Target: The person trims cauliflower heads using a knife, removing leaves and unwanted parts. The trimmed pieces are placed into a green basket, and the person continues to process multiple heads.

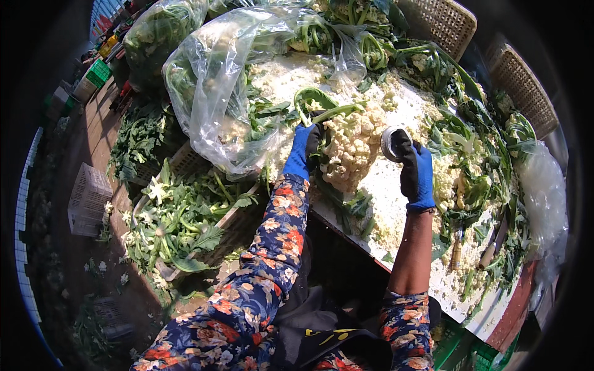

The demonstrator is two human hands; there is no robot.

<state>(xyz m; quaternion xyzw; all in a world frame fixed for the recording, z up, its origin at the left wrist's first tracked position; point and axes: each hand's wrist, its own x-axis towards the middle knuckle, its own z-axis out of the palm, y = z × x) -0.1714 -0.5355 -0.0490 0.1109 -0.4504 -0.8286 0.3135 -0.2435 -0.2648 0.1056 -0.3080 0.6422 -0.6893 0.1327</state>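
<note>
My left hand (306,146), in a blue and black work glove, grips a cauliflower head (353,146) by its leafy stem side. The cream curds face right, and a green leaf stalk curls up above my fingers. My right hand (415,169), gloved the same way, holds a round metal ring-shaped tool (390,143) just right of the curds, with a small gap between. Beneath both hands the white tabletop (392,195) is strewn with cauliflower crumbs. How my left fingers close behind the head is hidden.
A clear plastic bag (209,92) of cauliflowers lies at left. Below it stands a crate heaped with trimmed leaves (185,227). Leaf scraps (492,153) cover the table's right side, with wooden-handled tools (487,255) among them. Plastic baskets (441,23) line the far edge.
</note>
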